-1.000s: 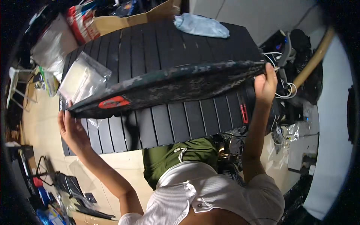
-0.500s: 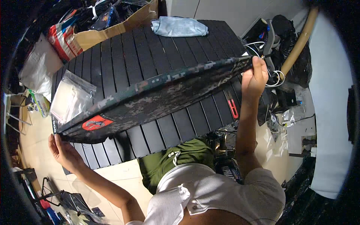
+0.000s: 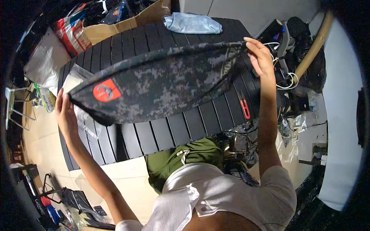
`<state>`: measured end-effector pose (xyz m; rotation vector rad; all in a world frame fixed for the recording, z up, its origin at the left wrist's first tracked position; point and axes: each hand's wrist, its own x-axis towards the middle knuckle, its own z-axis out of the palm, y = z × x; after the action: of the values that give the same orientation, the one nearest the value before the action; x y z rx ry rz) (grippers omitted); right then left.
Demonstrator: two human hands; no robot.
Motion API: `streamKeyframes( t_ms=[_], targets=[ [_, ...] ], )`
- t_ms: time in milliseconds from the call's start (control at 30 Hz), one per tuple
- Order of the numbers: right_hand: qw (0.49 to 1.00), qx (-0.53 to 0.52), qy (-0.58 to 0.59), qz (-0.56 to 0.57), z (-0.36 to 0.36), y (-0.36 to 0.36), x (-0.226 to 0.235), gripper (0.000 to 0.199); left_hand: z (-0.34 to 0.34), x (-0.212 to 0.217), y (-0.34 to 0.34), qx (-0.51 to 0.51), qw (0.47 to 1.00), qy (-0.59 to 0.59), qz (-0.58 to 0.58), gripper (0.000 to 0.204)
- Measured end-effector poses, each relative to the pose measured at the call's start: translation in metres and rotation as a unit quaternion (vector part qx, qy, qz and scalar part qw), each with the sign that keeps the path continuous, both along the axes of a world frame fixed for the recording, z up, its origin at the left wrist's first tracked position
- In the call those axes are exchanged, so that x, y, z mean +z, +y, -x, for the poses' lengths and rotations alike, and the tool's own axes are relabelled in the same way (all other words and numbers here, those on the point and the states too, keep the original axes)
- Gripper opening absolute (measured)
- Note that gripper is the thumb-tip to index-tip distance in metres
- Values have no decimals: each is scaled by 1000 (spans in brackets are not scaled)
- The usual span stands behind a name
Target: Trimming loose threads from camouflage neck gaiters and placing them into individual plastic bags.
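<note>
A dark digital-camouflage cloth (image 3: 158, 82) is stretched out in the air above the black slatted table (image 3: 173, 135). Near its left end it bears a red patch (image 3: 107, 91) with a grey figure, and pale lettering shows at its right end. My left hand (image 3: 66, 114) pinches the left corner between closed fingers. At the upper right corner, my right hand (image 3: 261, 57) grips the cloth between thumb and fingers. The cloth's lower edge sags in a curve between both hands. What garment it belongs to, I cannot tell.
A folded light-blue cloth (image 3: 192, 24) lies at the table's far edge. Clear plastic bags (image 3: 89, 122) rest at the left, partly under the camouflage cloth. A red-handled cutter (image 3: 244, 108) lies near my right forearm. Behind stands a cardboard box (image 3: 125, 26) of dark bags.
Both hands have risen and moved farther away, carrying the cloth with them. Its camouflage face has tilted toward me and spread wider. The view has shifted slightly.
</note>
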<state>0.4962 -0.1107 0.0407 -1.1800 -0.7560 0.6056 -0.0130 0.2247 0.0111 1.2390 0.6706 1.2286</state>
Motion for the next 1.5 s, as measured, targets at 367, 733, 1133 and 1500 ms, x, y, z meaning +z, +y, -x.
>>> streamKeyframes(
  t_ms=[367,733,1133,1500],
  targets=[
    [992,26,-103,-71,-7,-56,-8,26,47,-17,-45,-46,991,-86,-95,30],
    [955,-58,-62,284,72,-130,-96,19,77,-109,-171,27,981,173,78,30],
    [867,-286,-385,134,67,-39,-126,16,-16,-88,-133,201,969,139,38,33],
    [940,-242,-176,164,56,1,-136,11,-33,-94,-89,196,946,254,-50,32]
  ],
)
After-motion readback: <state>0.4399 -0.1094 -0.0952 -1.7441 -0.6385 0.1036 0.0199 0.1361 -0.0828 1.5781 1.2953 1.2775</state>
